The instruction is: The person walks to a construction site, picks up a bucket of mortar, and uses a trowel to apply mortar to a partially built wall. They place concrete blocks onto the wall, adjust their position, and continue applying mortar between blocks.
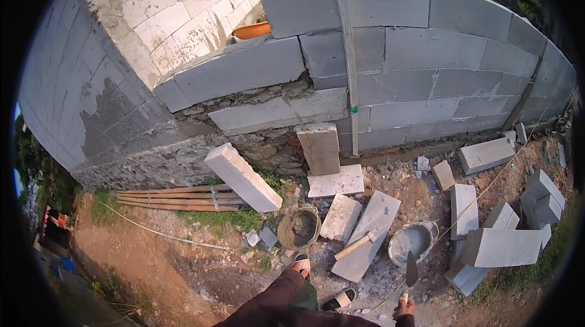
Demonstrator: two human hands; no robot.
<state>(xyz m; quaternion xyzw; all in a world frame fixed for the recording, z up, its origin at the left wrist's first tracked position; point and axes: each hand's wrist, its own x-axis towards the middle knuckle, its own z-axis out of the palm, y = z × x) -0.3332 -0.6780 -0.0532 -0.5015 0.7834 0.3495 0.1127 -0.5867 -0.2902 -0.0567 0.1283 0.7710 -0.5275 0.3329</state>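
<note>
My right hand grips the wooden handle of a trowel, held blade-up below a bucket of grey slurry. My left hand shows past my dark sleeve in front of my sandalled foot; its fingers are too hidden to make out. Beyond it stands a bucket of mortar. Between the buckets, a hammer lies on a long grey slab, beside a shorter pale block.
A grey block wall with a vertical wooden batten runs ahead, meeting a mortar-smeared wall at left. Against the wall's foot lean blocks. Bamboo poles lie left, loose blocks right, and a string crosses the rubble ground.
</note>
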